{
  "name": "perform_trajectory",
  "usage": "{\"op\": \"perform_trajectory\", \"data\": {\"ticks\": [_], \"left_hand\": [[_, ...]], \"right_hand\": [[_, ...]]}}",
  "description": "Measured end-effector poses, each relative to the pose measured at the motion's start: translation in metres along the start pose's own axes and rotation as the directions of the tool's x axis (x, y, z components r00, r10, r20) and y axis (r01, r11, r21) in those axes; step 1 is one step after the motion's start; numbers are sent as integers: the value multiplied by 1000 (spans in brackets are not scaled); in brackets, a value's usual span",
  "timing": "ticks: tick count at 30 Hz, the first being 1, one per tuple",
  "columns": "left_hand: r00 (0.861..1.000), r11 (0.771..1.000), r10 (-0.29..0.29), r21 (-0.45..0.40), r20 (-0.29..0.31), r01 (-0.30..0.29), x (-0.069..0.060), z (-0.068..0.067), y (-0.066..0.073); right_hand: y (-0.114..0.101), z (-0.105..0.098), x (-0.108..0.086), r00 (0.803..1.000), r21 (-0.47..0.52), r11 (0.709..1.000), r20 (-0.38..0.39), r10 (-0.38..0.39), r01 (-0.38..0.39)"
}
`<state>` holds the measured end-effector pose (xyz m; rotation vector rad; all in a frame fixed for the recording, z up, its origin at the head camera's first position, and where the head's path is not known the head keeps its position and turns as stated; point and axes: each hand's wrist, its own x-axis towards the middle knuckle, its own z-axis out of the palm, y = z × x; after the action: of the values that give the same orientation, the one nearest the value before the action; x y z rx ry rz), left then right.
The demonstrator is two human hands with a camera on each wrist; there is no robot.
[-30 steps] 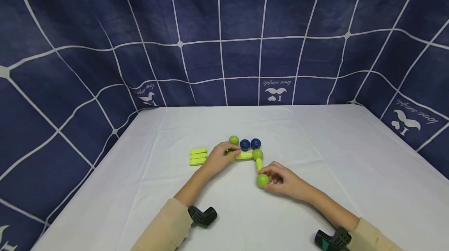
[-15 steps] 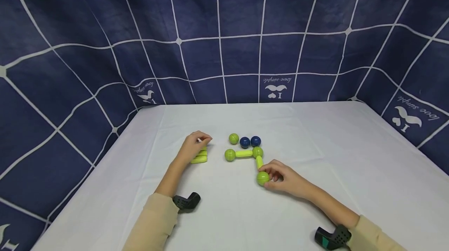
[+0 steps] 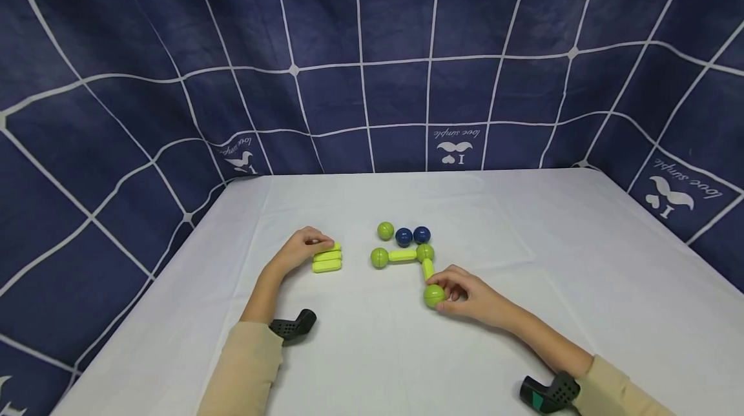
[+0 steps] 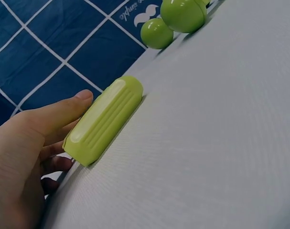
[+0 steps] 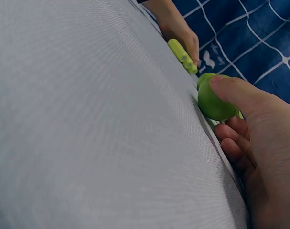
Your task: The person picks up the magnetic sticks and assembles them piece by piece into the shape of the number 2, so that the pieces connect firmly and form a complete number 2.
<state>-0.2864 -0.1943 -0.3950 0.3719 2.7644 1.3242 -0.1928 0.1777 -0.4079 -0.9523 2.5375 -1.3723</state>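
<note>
My left hand [image 3: 302, 249] is at the farthest of a small row of yellow-green building sticks [image 3: 327, 265], with thumb and fingers around that stick. In the left wrist view, the nearest stick [image 4: 106, 121] hides part of the grasp. My right hand [image 3: 473, 296] holds a green ball [image 3: 433, 296] between thumb and fingers; the right wrist view shows the thumb on this ball [image 5: 215, 102]. From it a stick [image 3: 427, 269] runs to a corner ball [image 3: 425, 252]. Another stick [image 3: 403, 255] joins that corner to a left ball [image 3: 380, 258].
Behind the joined pieces lie a loose green ball [image 3: 385, 230] and two dark blue balls, one left [image 3: 403, 237] and one right [image 3: 422, 234]. A white cloth [image 3: 372, 351] covers the table. A navy checked curtain [image 3: 395, 93] hangs behind and at both sides.
My left hand has left the left ball of the joined pieces and moved left to the row of sticks, closing on the far one. The right hand stays on its ball.
</note>
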Motion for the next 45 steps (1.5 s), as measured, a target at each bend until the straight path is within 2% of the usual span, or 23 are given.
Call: {"op": "perform_trajectory", "data": {"ticks": [9, 15, 19, 22, 26, 31, 34, 36, 38, 41, 43, 45], "left_hand": [[999, 999, -21, 24, -25, 21, 0, 2, -2], [997, 999, -42, -12, -59, 42, 0, 3, -2], [991, 997, -54, -62, -127, 46, 0, 4, 2], [981, 994, -34, -110, -193, 13, 0, 5, 10], [976, 982, 1, -182, -218, -42, 0, 5, 25], [980, 972, 26, -223, -197, -70, -3, 6, 45], [983, 976, 54, -198, -174, -89, -8, 10, 59], [985, 980, 92, -160, -149, -116, -12, 14, 71], [982, 981, 147, -107, -120, -160, -17, 21, 83], [970, 967, 236, -80, -65, -241, -25, 36, 99], [961, 956, 278, -94, -6, -277, -32, 48, 104], [956, 955, 287, -96, 64, -281, -39, 62, 103]], "right_hand": [[-2, -1, 0, 1000, 4, 1000, 5, 16, -16], [-4, 0, -1, 1000, 0, 1000, 1, 22, -22], [-3, 0, -1, 1000, 1, 1000, 0, 29, -29], [-3, 0, -1, 1000, 0, 1000, 0, 29, -29], [-3, 0, -1, 1000, -2, 1000, 0, 20, -20], [-2, 0, -1, 1000, 0, 1000, 4, 15, -15], [-3, 1, 0, 1000, 2, 1000, 6, 11, -11], [-3, 2, 0, 1000, 2, 1000, 5, 7, -7], [-3, 2, 0, 1000, 2, 1000, 4, 2, -2], [-3, 2, 0, 1000, -6, 1000, 3, -1, 1], [-3, 2, 0, 1000, -16, 1000, -1, -3, 3], [-3, 1, 0, 1000, -28, 1000, -7, -5, 5]]}}
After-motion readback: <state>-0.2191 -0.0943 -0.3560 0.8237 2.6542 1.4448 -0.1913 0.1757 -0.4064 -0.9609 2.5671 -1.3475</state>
